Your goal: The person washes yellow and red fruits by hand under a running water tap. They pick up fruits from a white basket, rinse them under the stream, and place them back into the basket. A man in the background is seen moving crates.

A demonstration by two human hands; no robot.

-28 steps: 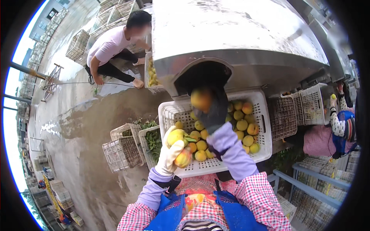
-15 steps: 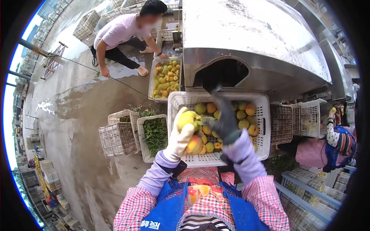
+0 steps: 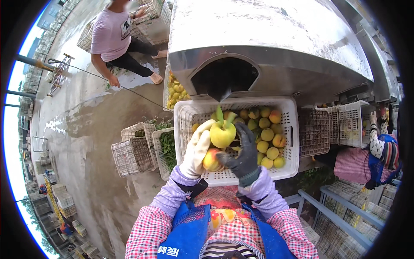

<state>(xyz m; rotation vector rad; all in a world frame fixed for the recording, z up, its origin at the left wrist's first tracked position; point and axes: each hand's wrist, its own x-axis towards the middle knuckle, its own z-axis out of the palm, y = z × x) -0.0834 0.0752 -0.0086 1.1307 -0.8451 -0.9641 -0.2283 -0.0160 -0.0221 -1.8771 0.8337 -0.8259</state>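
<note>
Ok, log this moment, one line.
left hand: holds leafy fruit, red fruit | right hand: beside both, contact unclear | crate: beneath hands, fruit inside

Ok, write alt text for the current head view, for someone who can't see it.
A white-gloved left hand holds a leafy yellow-green fruit and a reddish fruit over a white crate of fruit, a dark-gloved right hand close beside them. Beyond it, a metal machine has a dark opening.
</note>
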